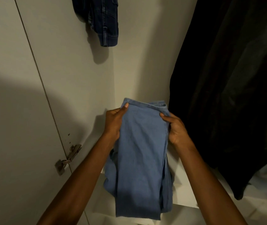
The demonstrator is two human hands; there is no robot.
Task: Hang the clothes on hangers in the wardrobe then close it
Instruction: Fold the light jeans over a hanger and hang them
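Observation:
A light blue denim garment (pixel 142 151), folded lengthwise, hangs down in front of the open wardrobe. My left hand (pixel 115 122) grips its upper left edge, thumb laid over the top fold. My right hand (pixel 175 129) grips the upper right edge, fingers curled round the cloth. The garment's lower end droops over the white wardrobe floor (pixel 186 213). No hanger shows in either hand.
A dark denim garment (pixel 103 21) hangs at the top, against the wardrobe's inner wall. A long black garment (pixel 230 103) hangs at the right. The open wardrobe door (pixel 16 111) stands at the left with a metal hinge (pixel 68 159).

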